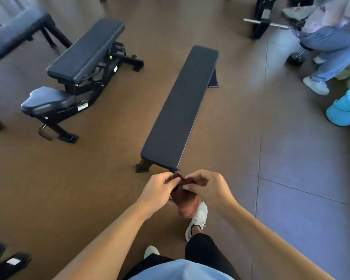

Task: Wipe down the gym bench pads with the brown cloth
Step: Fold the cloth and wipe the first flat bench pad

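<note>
Both bare forearms are stretched forward and angled inward, so that the two hands are brought together in mid-air, low in the view. The left hand (160,189) is curled, its thumb and fingertips pinched on the upper edge of the small, crumpled brown cloth (185,199). The right hand (207,185) is curled the same way, knuckles up, with its fingertips closed on the same bunched top of the cloth, just beside the left hand's fingers. The cloth is held between the two hands and hangs down below them in soft folds, clear of any surface.

Just beyond the fingertips, the near end of the long, flat, black padded gym bench (180,110) is seen, its pad running away from the hands and a little to the right; the cloth is not touching it. A black metal foot (142,167) of that worktop is planted on the brown floor (69,188) just ahead and left of the left hand. Further off, well to the left of the left hand, a black adjustable bench with a raised back pad and a separate seat pad (77,63) is set. Directly below the hanging cloth, a white sneaker (197,221) is placed on the floor. Far beyond the right hand, a seated person in blue jeans (329,43) is glimpsed.
</note>
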A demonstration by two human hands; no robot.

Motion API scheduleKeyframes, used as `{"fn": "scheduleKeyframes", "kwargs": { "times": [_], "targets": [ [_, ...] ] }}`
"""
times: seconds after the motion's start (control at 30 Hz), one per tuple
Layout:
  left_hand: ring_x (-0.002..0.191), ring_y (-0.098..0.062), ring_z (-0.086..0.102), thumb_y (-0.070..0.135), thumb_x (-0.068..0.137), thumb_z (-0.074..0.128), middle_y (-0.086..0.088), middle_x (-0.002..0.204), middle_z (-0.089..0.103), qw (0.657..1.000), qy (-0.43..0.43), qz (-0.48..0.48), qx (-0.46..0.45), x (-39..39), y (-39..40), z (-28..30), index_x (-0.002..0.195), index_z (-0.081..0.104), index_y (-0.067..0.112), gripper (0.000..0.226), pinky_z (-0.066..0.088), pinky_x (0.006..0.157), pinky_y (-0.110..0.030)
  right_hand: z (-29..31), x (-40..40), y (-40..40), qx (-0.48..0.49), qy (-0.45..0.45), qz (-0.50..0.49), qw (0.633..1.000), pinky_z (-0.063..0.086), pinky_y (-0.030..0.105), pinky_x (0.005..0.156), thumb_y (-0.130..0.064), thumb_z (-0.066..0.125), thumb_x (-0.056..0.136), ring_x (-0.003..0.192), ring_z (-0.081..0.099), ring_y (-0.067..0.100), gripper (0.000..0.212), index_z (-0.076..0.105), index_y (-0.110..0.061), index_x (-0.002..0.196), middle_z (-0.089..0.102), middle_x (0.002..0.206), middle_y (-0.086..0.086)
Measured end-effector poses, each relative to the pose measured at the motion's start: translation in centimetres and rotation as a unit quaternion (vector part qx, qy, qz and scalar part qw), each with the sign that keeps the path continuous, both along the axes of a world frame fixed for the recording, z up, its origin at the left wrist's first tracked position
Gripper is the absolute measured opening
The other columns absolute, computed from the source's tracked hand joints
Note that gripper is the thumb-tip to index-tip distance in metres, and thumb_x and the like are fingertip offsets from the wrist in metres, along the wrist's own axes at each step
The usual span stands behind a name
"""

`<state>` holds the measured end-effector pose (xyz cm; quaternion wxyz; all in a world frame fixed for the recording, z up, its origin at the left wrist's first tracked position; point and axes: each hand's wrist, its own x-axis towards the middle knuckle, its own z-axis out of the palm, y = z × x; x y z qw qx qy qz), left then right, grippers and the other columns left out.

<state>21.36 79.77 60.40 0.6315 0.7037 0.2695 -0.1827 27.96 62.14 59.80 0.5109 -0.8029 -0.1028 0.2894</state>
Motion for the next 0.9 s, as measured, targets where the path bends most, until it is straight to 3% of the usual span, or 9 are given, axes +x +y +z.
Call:
{"fn": "scheduleKeyframes", "kwargs": {
  "times": [0.1,0.2,0.3,0.43,0.57,0.63,0.7,0.8,0.9],
  "targets": [
    [0.105,-0.025,0.072,0.030,0.108,0.048,-0.009,0.111,0.077,0.999,0.026,0.013,-0.033,3.3,-0.5,0.5,0.115,0.074,0.018,0.030,0.063,0.086,-0.046,0.2,3.7,-0.2,0.015,0.019,0.002,1.000,0.056,0.020,0.073,-0.014,0.090,0.082,0.081,0.073,0.005,0.020,0.077,-0.030,0.082,0.079,0.084,-0.011],
    [0.107,-0.020,0.071,0.029,0.110,0.043,-0.006,0.117,0.075,0.993,0.043,0.051,-0.098,6.8,-1.2,1.6,0.120,0.072,0.019,0.032,0.063,0.085,-0.037,0.6,7.7,-1.0,0.030,0.012,-0.009,0.999,0.051,0.013,0.069,-0.011,0.088,0.083,0.076,0.069,0.002,0.020,0.076,-0.027,0.081,0.078,0.081,-0.010],
    [0.108,-0.023,0.070,0.017,0.108,0.048,-0.007,0.120,0.070,0.991,0.052,0.078,-0.094,9.8,-1.8,1.6,0.124,0.067,0.019,0.025,0.064,0.084,-0.042,1.0,11.0,-1.4,0.045,0.015,0.022,0.999,0.052,0.014,0.069,-0.008,0.084,0.087,0.078,0.072,0.004,0.017,0.076,-0.024,0.085,0.079,0.083,-0.009],
    [0.109,-0.028,0.069,0.007,0.107,0.044,-0.005,0.126,0.060,0.989,0.042,0.124,-0.066,12.3,-1.1,0.8,0.137,0.061,0.031,0.042,0.065,0.078,-0.044,0.9,14.9,-0.6,0.030,-0.004,0.028,0.999,0.054,0.019,0.072,-0.010,0.082,0.089,0.081,0.073,0.010,0.019,0.072,-0.026,0.085,0.079,0.084,-0.007],
    [0.089,-0.023,0.075,0.008,0.107,0.040,-0.012,0.105,0.073,0.987,0.054,0.147,0.019,13.4,1.9,0.2,0.115,0.076,0.018,0.038,0.065,0.078,-0.043,0.3,18.2,1.0,0.023,-0.023,-0.007,0.999,0.051,0.018,0.071,-0.010,0.083,0.088,0.078,0.070,0.009,0.021,0.072,-0.027,0.083,0.077,0.083,-0.007],
    [0.086,-0.027,0.077,0.010,0.106,0.046,-0.021,0.097,0.074,0.984,0.074,0.162,-0.003,13.7,3.5,-0.4,0.106,0.076,0.011,0.030,0.065,0.080,-0.043,-0.1,19.5,2.3,-0.005,-0.033,-0.006,0.999,0.051,0.018,0.068,-0.014,0.084,0.088,0.077,0.069,0.006,0.020,0.072,-0.030,0.082,0.076,0.083,-0.012],
    [0.084,-0.027,0.079,0.023,0.100,0.064,-0.017,0.095,0.076,0.979,0.080,0.181,-0.053,14.0,5.0,-1.0,0.109,0.073,0.010,0.017,0.065,0.082,-0.041,-0.5,20.6,4.1,-0.017,-0.028,-0.019,0.999,0.050,0.016,0.062,-0.015,0.082,0.090,0.071,0.068,0.002,0.018,0.072,-0.029,0.083,0.075,0.080,-0.013],
    [0.077,-0.019,0.078,0.033,0.078,0.089,-0.004,0.090,0.078,0.985,0.072,0.154,0.016,14.2,7.3,-3.2,0.105,0.070,0.017,0.036,0.065,0.074,-0.035,-1.2,22.3,6.9,-0.029,-0.016,-0.043,0.998,0.047,0.010,0.057,-0.015,0.080,0.092,0.067,0.067,-0.003,0.013,0.072,-0.023,0.086,0.076,0.081,-0.008],
    [0.074,-0.013,0.075,0.033,0.083,0.084,0.004,0.084,0.076,0.974,0.044,0.163,0.148,15.1,9.9,-5.0,0.095,0.073,0.023,0.019,0.064,0.074,-0.037,-1.8,24.0,10.1,-0.041,0.002,-0.026,0.999,0.049,0.013,0.053,-0.015,0.080,0.092,0.066,0.068,0.006,0.012,0.070,-0.019,0.088,0.076,0.084,-0.002]
  ]
}}
